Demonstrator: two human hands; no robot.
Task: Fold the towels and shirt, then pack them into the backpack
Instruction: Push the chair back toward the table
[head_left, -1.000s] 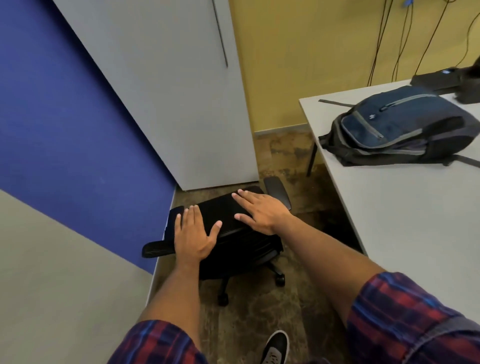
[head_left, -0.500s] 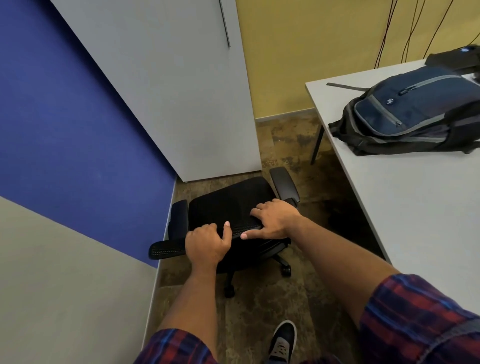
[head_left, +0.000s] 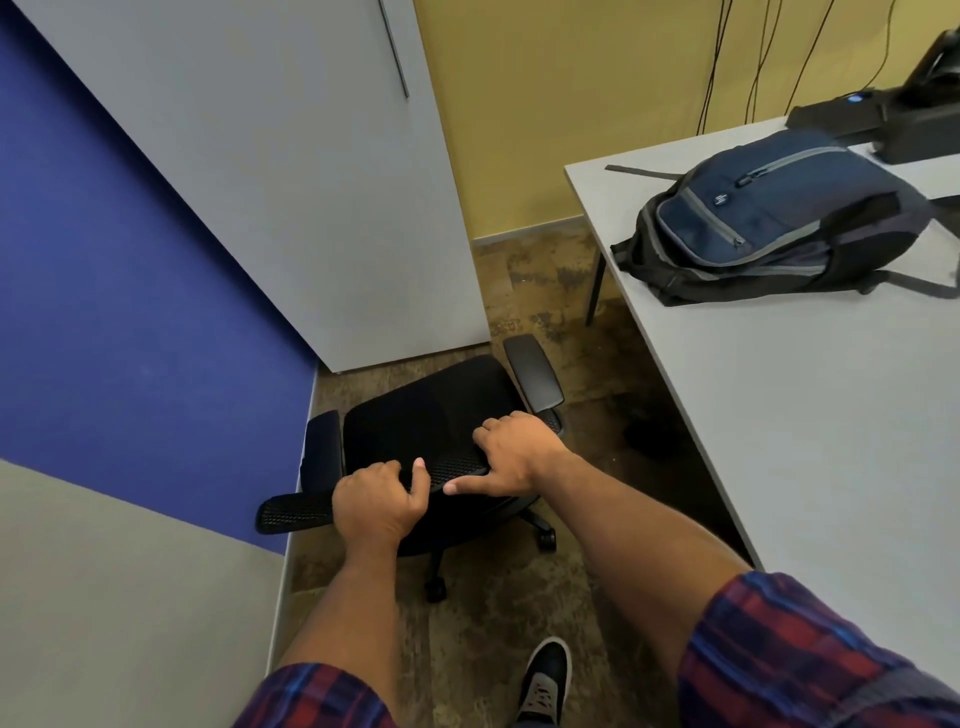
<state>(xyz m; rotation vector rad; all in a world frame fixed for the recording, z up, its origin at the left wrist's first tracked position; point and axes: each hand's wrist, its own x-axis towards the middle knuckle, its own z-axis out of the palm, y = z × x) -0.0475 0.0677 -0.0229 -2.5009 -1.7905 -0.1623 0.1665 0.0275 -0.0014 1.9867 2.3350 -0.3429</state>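
A navy and grey backpack (head_left: 769, 221) lies zipped on its side at the far end of the grey table (head_left: 810, 415) on the right. No towels or shirt are in sight. Both my hands are low on the left, on a black mesh office chair (head_left: 426, 415). My left hand (head_left: 376, 501) grips the top edge of the chair's backrest, fingers curled over it. My right hand (head_left: 511, 452) grips the same edge further right, fingers curled over and thumb stretched along the rim.
A blue partition (head_left: 130, 312) and a grey cabinet door (head_left: 260, 156) stand behind the chair. A second grey desk (head_left: 119, 597) is at lower left. Black devices (head_left: 883, 119) with cables sit behind the backpack. My shoe (head_left: 545, 680) is on the brown floor.
My hands went from lying flat on the chair's backrest to curling over its top edge. The chair has come nearer to me and its seat now shows.
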